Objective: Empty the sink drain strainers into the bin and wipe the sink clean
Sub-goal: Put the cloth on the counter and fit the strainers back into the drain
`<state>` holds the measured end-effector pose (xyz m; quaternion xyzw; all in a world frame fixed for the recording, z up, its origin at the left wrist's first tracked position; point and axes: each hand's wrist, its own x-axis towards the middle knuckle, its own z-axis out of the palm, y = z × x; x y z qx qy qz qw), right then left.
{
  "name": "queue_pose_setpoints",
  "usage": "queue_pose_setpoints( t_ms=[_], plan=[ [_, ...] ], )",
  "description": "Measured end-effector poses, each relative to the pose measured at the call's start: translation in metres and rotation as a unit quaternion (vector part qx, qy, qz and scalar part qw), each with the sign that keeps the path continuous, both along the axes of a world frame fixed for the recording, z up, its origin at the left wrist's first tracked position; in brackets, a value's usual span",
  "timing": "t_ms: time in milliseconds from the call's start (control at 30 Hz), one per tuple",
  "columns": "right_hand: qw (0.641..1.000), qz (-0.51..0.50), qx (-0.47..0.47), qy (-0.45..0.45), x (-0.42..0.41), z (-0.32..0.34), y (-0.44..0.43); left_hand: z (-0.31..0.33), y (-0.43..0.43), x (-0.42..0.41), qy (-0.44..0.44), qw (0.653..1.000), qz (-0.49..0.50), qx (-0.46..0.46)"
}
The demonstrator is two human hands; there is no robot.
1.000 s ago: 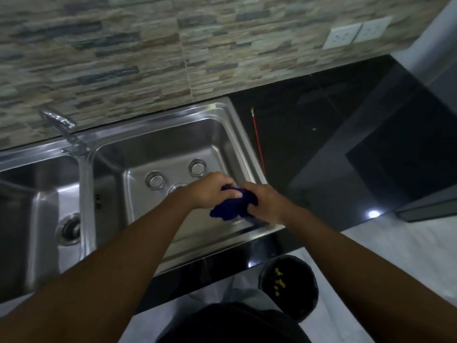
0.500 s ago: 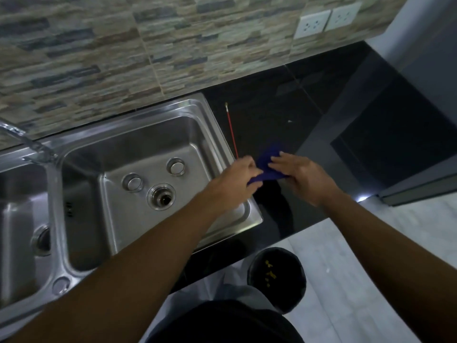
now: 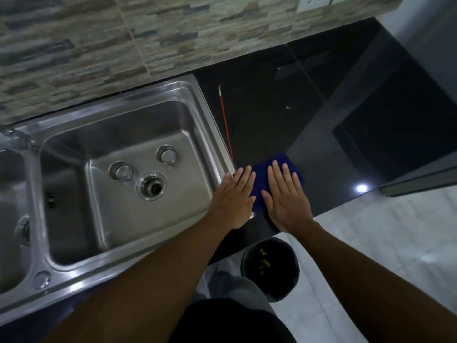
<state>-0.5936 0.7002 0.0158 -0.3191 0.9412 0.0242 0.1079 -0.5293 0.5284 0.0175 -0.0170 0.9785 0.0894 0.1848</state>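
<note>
A dark blue cloth (image 3: 259, 179) lies flat on the black counter just right of the steel sink (image 3: 212, 125). My left hand (image 3: 235, 196) and my right hand (image 3: 284, 196) both press on it with straight fingers, side by side. In the right basin, two round strainers (image 3: 120, 171) (image 3: 167, 154) sit on the floor beside the open drain (image 3: 151, 185). The left basin's drain (image 3: 23, 229) shows at the frame's left edge. A black bin (image 3: 270, 268) with yellow scraps inside stands on the floor below the counter edge.
A thin red stick (image 3: 226, 125) lies on the black counter (image 3: 309, 120) along the sink's right rim. White wall sockets (image 3: 314, 2) sit on the stone-tiled wall. The tap base (image 3: 10, 134) is at the far left. Pale floor tiles lie right of the bin.
The cloth went from over the right basin, bunched in both hands, to the counter on the right. Both hands now lie flat on it.
</note>
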Motion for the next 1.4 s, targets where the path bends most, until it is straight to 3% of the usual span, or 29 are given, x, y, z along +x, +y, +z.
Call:
queue_pose_setpoints(
  t_ms=[367, 500, 667, 1000, 1233, 1400],
  plan=[
    [0.999, -0.030, -0.003, -0.020, -0.023, -0.002, -0.002, 0.002, -0.007, -0.028, -0.009, 0.999, -0.034, 0.015],
    [0.999, -0.037, 0.023, -0.030, -0.022, 0.005, -0.013, 0.011, -0.021, -0.024, -0.033, 0.995, -0.048, 0.077],
    [0.998, 0.024, -0.051, -0.010, 0.007, 0.025, -0.055, 0.018, -0.084, 0.029, 0.068, 0.985, 0.024, 0.159],
    [0.977, 0.186, -0.068, -0.077, 0.083, 0.007, -0.239, 0.007, -0.257, 0.152, 0.066, 0.952, 0.273, 0.121],
    [0.976, 0.166, -0.066, -0.128, 0.112, -0.021, -0.322, 0.007, -0.353, 0.198, 0.055, 0.939, 0.316, 0.124],
    [0.979, 0.134, -0.046, -0.148, 0.110, -0.042, -0.352, -0.004, -0.396, 0.210, 0.079, 0.945, 0.315, 0.036]
  ],
)
